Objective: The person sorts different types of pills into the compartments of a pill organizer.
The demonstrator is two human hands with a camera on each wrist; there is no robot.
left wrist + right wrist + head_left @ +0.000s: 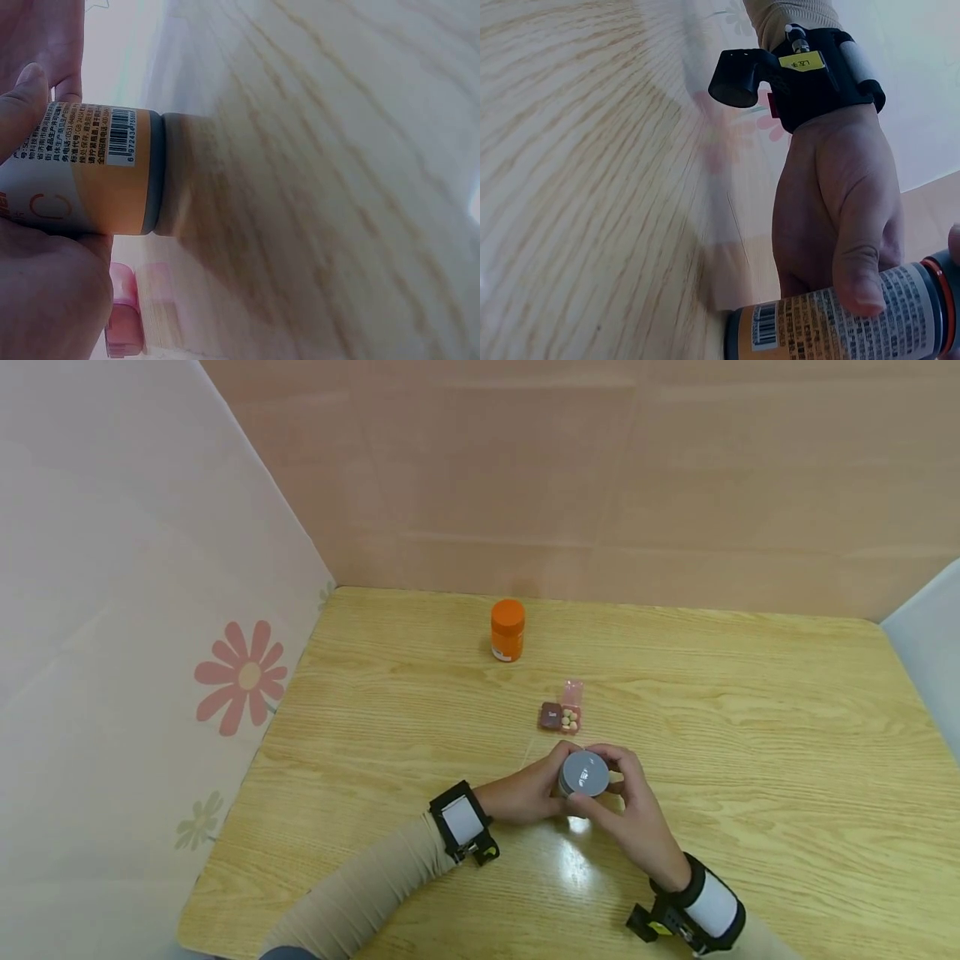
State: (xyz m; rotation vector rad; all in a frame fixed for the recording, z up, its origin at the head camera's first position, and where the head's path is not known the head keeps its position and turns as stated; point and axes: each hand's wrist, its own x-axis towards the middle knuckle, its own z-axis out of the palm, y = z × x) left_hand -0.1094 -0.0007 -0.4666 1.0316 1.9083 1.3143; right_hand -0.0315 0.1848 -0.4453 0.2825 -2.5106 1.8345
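The left hand point(525, 791) is holding the jar point(97, 176), the right hand point(633, 814) is gripping its lid point(585, 773), and slipping could spill the open little box point(562, 713) just past the jar.

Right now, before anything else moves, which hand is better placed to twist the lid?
Probably the right hand: its fingers curve around the lid, while the left hand grips the jar lower down, steadying it.

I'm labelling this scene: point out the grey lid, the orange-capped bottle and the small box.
Grey lid point(585, 773), head view, middle of its top.
Orange-capped bottle point(507, 638), head view, its front side.
Small box point(551, 717), head view, its dark left half.
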